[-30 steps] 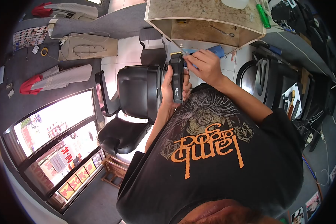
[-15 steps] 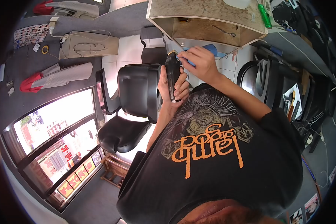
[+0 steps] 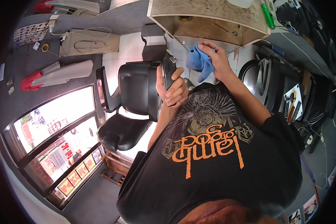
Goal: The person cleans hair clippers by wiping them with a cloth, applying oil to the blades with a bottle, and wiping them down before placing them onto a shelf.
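Note:
My left hand [image 3: 172, 89] is wrapped round a black hair clipper [image 3: 168, 69], whose gold-coloured blade end points up. To the right of it, my right hand [image 3: 218, 59] grips a crumpled blue cloth [image 3: 201, 61] between thumb and fingers. The cloth hangs down, apart from the clipper. Both hands are in front of my black shirt [image 3: 227, 175], below the open wooden cabinet.
A black barber chair [image 3: 138, 87] stands at the left of my left hand. The wooden cabinet [image 3: 209, 13] is at the top, with scissors [image 3: 226, 30] inside and a green bottle [image 3: 267, 16] by its right end. More black chairs [image 3: 267, 80] are at right.
My right hand has moved away from the clipper's blade end, up and to the right, and the blue cloth now hangs unfolded from it. The clipper has turned in my left hand and moved slightly left.

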Available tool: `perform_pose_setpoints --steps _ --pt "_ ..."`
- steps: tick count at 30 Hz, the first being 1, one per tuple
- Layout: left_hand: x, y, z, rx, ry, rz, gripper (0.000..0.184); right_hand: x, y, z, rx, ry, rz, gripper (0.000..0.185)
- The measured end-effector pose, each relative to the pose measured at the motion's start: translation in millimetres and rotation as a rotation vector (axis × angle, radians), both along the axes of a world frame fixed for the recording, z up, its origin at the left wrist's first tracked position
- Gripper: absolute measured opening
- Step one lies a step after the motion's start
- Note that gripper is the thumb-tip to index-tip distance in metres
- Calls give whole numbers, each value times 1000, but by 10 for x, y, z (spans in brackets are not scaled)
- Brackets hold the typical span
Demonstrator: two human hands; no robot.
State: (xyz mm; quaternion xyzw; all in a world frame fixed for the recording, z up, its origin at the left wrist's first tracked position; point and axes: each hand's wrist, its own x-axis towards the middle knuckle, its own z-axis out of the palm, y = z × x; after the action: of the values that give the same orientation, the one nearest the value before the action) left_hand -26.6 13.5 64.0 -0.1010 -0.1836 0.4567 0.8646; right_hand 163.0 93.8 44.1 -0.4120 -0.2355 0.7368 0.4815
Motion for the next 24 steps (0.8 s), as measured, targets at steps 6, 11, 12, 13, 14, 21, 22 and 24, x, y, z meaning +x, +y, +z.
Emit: perform_pose_setpoints --steps 6,11,12,13,14,21,22,24 --pt "15 -28 19 -132 460 11 69 -235 -175 340 438 -247 -101 23" --pt "143 -61 82 -97 984 31 77 -238 -268 224 515 -522 5 24" --pt "141 -52 87 -76 1009 30 76 -219 -256 208 532 -572 9 24" --pt "146 -50 88 -56 1033 27 76 -198 -252 178 546 -625 12 25" --pt "154 -54 86 -36 1057 20 75 -183 -253 143 557 -678 14 26" --pt "156 19 59 -36 998 227 74 75 148 -436 -79 224 -91 27" --pt "126 20 67 -33 1029 255 75 174 161 -435 -113 316 -45 29" --pt "65 12 54 -53 1045 272 76 322 181 -437 -178 503 41 34"
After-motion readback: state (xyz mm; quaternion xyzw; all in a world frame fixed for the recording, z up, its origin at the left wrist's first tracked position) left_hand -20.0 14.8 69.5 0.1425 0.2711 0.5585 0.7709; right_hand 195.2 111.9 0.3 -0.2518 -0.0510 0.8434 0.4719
